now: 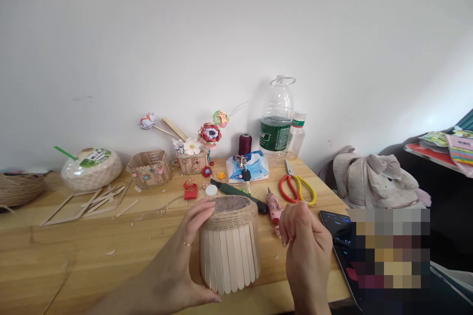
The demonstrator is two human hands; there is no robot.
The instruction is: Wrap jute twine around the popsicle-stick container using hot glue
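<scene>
Wooden craft sticks (96, 201), spare, well left of the fingers. Left hand (186, 256) grasps stick-clad pot (229, 256): wall covered, twine (229, 217) wound at rim only. Right hand (307, 251) beside it, fingers clenched, contents indiscernible; glue gun (274, 207) just beyond.

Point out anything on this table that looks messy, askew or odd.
Loose craft sticks lie strewn at all angles on the table, left of the stick pot that the left hand grips. Small scraps litter the wood near them. Nothing looks spilled or broken.
</scene>
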